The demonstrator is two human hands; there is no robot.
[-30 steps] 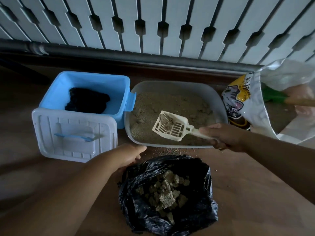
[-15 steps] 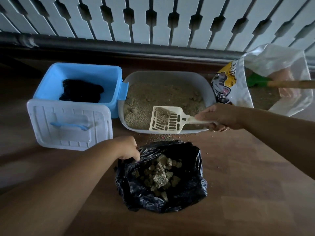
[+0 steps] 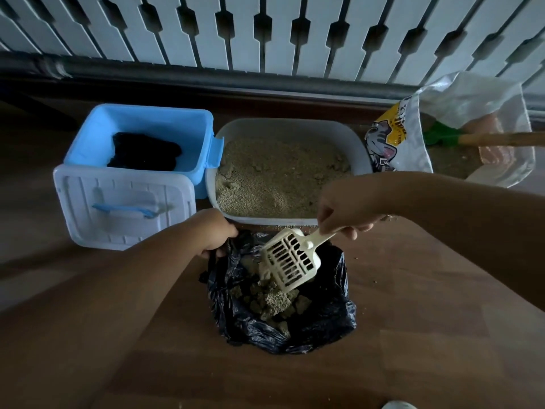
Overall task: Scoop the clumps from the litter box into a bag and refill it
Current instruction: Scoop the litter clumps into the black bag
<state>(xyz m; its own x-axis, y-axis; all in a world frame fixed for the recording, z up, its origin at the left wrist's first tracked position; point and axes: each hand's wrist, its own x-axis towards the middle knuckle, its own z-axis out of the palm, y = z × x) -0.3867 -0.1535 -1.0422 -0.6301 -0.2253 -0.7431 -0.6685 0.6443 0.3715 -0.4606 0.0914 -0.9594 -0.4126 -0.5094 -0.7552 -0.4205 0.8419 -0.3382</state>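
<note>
Dumping step right now: the right hand [image 3: 346, 209] is pinching the handle of the slotted litter scoop [image 3: 290, 261], tipping it face-down over the black trash bag [image 3: 324, 314] so clumps [image 3: 275, 301] are piling inside. The left hand [image 3: 211, 231] is gripping the bag's rim at its 10 o'clock, holding it open. The litter box [image 3: 287, 172] is sitting at 12 o'clock from the bag. Next it probably needs another pass, then a refill from the litter sack [image 3: 398, 143] at the box's 3 o'clock.

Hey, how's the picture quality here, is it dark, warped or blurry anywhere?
Head view: dim overall, with the floor in shadow; the wide lens bows the white slats and the pipe outward; the scoop and black bag look sharp, while the edges are softer.
</note>
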